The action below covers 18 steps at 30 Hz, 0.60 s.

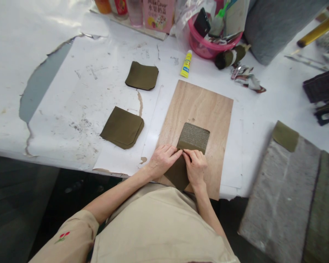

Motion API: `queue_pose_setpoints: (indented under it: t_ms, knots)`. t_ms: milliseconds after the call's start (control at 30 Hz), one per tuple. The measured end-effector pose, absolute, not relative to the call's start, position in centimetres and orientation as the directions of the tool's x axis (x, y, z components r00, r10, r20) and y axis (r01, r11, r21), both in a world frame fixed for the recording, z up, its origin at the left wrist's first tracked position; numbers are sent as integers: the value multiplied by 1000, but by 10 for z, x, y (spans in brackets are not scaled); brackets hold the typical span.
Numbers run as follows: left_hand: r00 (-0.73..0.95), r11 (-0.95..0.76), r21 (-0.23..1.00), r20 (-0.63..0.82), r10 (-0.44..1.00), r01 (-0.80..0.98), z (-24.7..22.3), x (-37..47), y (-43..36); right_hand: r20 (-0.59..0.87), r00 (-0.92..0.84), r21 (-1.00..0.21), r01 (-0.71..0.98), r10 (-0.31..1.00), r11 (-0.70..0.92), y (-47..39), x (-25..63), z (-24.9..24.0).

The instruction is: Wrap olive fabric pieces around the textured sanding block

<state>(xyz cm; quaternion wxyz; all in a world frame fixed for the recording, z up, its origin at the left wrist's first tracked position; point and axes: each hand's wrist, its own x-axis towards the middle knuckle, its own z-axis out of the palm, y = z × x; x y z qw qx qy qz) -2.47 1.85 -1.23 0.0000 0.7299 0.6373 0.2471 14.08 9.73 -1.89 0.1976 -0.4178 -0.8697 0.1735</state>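
Observation:
A plywood board (pixel 203 100) lies flat at the table's near edge. On it rests a rounded-corner patch (pixel 194 135) with a grey-green textured face. Just below the patch, my left hand (pixel 163 160) and my right hand (pixel 196 168) meet, fingertips almost touching. Both pinch the upper edge of an olive fabric piece (pixel 177 173), which hangs toward my body and overlaps the patch's lower edge. The fingers hide exactly how the two edges join. Left of the board sit two piles of olive fabric pieces, a near pile (pixel 122 127) and a far pile (pixel 142 75).
A yellow glue tube (pixel 186 64) lies beyond the board. Behind it stands a pink basket (pixel 205 51) of small items, with crumpled wrappers (pixel 248 77) nearby. Grey cloth (pixel 285 190) drapes over the table edge at right. White paper (pixel 98 98) with a torn edge covers the table.

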Motion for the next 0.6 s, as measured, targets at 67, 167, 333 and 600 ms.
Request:
queue_pose_setpoints:
  t_ms: [67, 167, 333, 600]
  knots:
    - [68, -194, 317, 368, 927, 928, -14, -26, 23, 191, -575, -467, 659, 795, 589, 98, 140, -19]
    - [98, -213, 294, 360, 928, 932, -16, -28, 32, 181, -580, -474, 656, 794, 587, 99, 139, -18]
    - [151, -237, 295, 286, 946, 926, -14, -33, 43, 164, -587, -500, 643, 793, 580, 100, 142, -16]
    - [168, -263, 268, 330, 929, 927, -17, -36, 41, 167, -635, -502, 603, 754, 620, 100, 151, -14]
